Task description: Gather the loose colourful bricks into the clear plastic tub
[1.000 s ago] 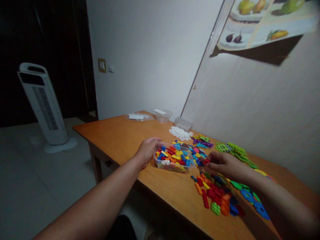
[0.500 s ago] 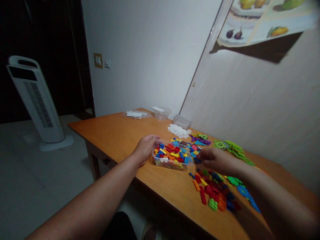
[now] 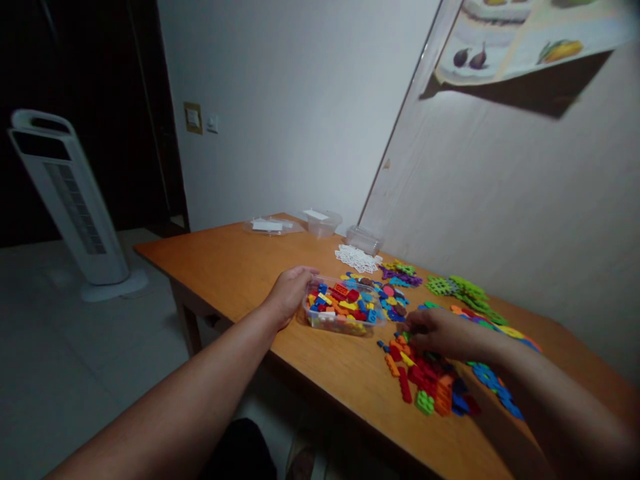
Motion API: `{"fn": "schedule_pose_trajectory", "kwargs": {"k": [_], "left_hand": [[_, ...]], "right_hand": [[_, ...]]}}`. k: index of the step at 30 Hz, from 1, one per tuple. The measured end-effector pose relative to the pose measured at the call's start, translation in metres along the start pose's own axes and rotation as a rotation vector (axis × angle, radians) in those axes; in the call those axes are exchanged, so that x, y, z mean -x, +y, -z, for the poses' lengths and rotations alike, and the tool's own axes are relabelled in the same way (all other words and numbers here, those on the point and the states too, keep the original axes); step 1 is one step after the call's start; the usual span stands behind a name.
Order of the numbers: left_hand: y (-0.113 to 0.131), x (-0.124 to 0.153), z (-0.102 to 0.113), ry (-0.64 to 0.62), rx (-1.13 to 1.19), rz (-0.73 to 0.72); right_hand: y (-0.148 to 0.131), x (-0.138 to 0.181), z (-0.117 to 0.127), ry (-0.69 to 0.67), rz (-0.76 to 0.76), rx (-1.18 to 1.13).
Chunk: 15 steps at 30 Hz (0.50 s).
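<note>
And nothing readable anywhere right now, not a word, not a number! Beyond the left hand, a white label sits on a clear tub, too small to read. Just left of that, also beyond the same hand, a white slip on clear plastic is illegible too. High above the right hand, the poster shows painted fruit, any lettering unreadable from here.
</note>
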<state>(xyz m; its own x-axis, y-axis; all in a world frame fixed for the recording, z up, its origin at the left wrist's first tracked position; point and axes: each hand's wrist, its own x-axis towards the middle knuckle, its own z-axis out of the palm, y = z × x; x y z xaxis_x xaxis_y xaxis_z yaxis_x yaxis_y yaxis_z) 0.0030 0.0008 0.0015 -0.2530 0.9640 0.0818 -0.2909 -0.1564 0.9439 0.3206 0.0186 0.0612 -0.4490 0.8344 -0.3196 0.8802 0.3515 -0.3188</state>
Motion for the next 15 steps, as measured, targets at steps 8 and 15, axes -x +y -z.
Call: {"fn": "schedule_pose_trajectory", "kwargs": {"k": [8, 15], "left_hand": [[0.000, -0.001, 0.001, 0.001, -0.010, -0.010], [0.000, -0.001, 0.001, -0.001, -0.003, -0.016]], "right_hand": [[0.014, 0.000, -0.004, 0.073, -0.004, 0.015], [0.015, 0.002, -0.006, 0.109, -0.004, 0.066]]}}
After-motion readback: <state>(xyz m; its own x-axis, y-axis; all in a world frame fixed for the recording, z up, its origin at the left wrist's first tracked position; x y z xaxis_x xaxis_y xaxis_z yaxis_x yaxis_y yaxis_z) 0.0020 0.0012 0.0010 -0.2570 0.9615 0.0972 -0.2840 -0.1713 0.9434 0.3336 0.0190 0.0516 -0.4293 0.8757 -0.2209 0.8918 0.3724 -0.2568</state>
